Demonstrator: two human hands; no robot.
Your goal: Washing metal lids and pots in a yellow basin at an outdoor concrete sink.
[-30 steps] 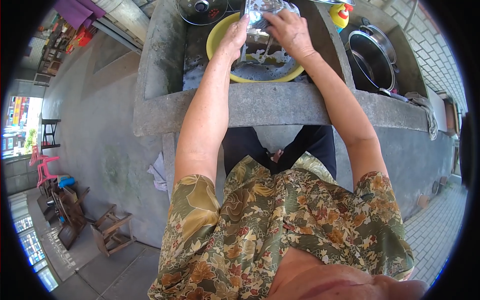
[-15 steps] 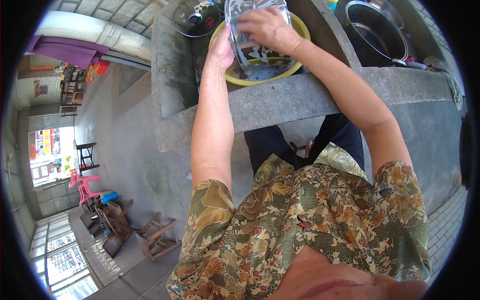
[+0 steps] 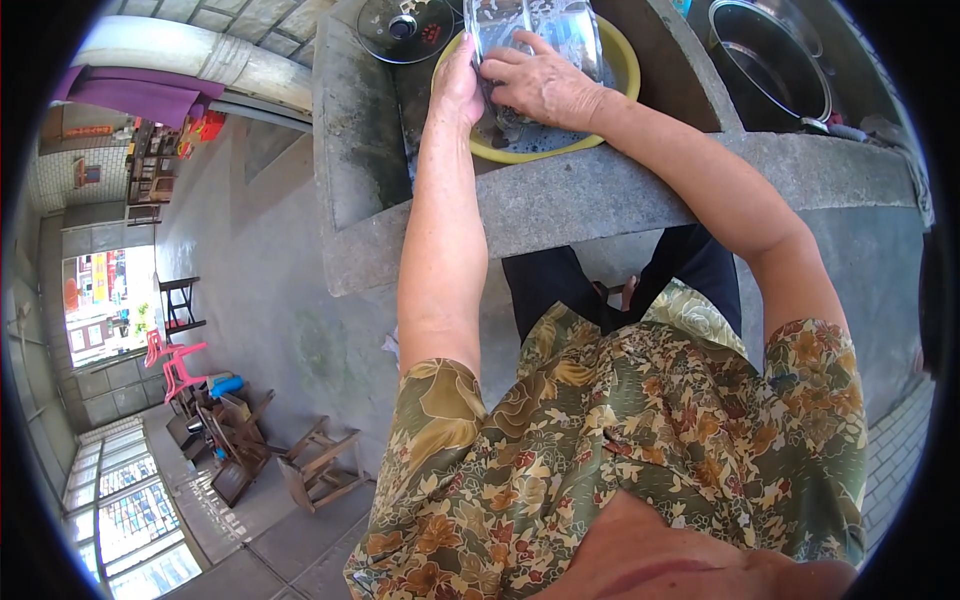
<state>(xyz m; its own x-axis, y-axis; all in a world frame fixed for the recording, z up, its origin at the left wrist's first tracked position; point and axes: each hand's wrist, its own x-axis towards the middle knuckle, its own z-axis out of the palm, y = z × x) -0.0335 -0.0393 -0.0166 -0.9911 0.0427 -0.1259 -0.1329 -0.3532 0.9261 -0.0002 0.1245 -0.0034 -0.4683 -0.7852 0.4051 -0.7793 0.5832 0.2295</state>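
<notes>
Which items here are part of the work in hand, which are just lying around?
In use: left hand, right hand, clear glass dish, yellow basin.
Lying about: dark lid, steel pot, wooden stool, pink chair.

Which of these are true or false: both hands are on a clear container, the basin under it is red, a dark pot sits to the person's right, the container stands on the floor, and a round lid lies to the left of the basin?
1. Both the left hand and the right hand are on the clear container. True.
2. The basin is red. False: it is yellow.
3. A dark pot sits to the person's right. True.
4. The container stands on the floor. False: it is held over the basin, in the stone sink.
5. A round lid lies left of the basin. True.
</notes>
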